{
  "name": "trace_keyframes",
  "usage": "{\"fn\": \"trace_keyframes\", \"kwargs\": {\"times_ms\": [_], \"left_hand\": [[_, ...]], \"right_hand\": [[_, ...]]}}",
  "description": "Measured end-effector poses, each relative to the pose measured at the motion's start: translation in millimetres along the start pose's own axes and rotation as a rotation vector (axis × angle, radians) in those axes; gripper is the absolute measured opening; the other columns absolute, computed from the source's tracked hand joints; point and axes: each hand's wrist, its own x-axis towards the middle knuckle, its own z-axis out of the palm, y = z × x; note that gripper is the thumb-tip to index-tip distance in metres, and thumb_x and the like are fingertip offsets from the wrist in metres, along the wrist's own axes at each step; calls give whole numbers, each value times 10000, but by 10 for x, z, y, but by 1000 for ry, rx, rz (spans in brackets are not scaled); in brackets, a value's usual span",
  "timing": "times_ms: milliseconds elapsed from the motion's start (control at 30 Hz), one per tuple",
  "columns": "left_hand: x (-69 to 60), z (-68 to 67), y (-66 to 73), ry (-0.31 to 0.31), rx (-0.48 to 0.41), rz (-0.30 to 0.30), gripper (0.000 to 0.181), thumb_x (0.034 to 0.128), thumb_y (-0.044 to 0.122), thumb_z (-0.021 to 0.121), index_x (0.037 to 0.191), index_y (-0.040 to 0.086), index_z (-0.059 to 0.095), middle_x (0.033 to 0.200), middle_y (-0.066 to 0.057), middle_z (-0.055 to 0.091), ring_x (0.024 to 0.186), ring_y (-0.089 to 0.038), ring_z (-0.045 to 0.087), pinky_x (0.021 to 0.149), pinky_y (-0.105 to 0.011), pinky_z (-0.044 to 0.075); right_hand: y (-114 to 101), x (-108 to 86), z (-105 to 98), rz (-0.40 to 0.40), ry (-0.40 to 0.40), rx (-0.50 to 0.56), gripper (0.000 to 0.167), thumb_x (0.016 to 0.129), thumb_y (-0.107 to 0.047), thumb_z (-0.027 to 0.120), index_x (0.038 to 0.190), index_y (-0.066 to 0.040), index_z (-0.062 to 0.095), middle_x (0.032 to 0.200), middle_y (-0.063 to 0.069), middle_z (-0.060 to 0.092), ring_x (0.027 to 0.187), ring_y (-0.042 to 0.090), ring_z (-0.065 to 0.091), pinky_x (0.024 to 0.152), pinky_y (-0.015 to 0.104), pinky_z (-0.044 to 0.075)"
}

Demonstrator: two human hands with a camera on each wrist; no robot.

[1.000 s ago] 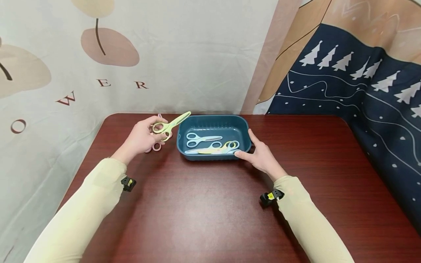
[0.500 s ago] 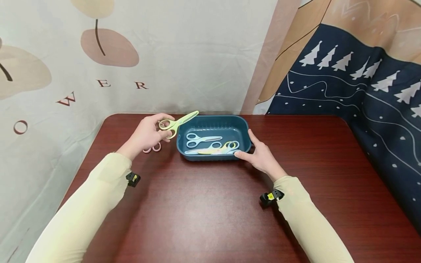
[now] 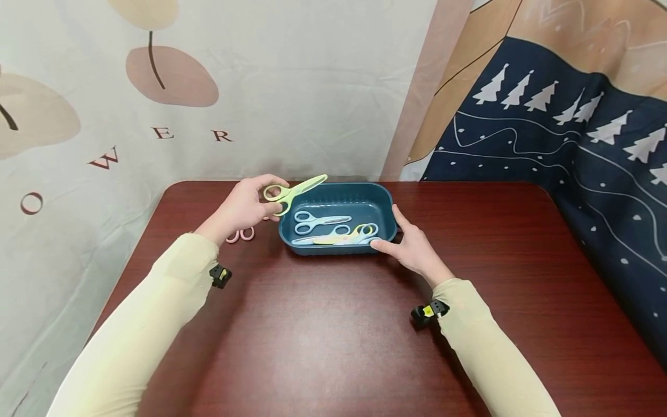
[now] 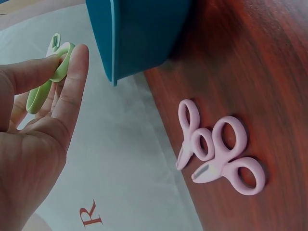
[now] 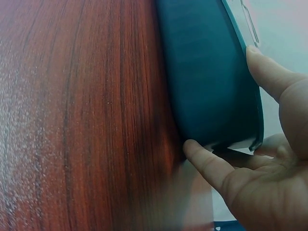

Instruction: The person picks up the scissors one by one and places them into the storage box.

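Observation:
In the head view my left hand (image 3: 244,204) pinches light green scissors (image 3: 294,193) by the handles. The blades point right, above the left end of a dark blue rectangular bin (image 3: 333,250). Inside the bin lie pale blue scissors (image 3: 333,220), with more blue and yellow-white scissors (image 3: 339,239) overlapping along the front wall. My right hand (image 3: 413,246) grips the bin's right end, thumb at the front rim and fingers along the side. Two pairs of pink scissors (image 4: 222,161) lie on the table below the left hand, mostly hidden by it in the head view.
The bin stands near the back edge of a dark red wooden table (image 3: 323,324). Behind it hangs a pale printed cloth (image 3: 312,104), and a navy cloth with white trees (image 3: 521,139) hangs at the right. Small black cameras (image 3: 220,276) sit on both cuffs.
My left hand has carried the green scissors rightward, so the blades now pass over the bin's rim. More of the pink handles shows below. The right hand stays on the bin.

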Motion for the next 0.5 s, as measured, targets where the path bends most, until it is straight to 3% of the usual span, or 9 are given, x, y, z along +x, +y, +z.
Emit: {"fn": "trace_keyframes", "kwargs": {"times_ms": [233, 500], "left_hand": [[77, 34, 48, -31, 15, 10, 441, 919, -76, 680, 1342, 32, 617, 1074, -172, 554, 738, -223, 731, 643, -268, 607], [156, 69, 112, -85, -5, 6, 439, 919, -102, 670, 1341, -2, 602, 1104, -199, 549, 770, -236, 722, 750, -426, 635]], "right_hand": [[-5, 5, 2, -2, 0, -2, 1053, 925, -395, 779, 1664, -80, 99, 1667, 193, 300, 1489, 381, 368, 1162, 590, 368], [-9, 11, 2, 11, -1, -2, 1058, 922, -404, 782, 1665, -85, 99, 1648, 208, 332, 1469, 378, 396, 1158, 580, 380]]}}
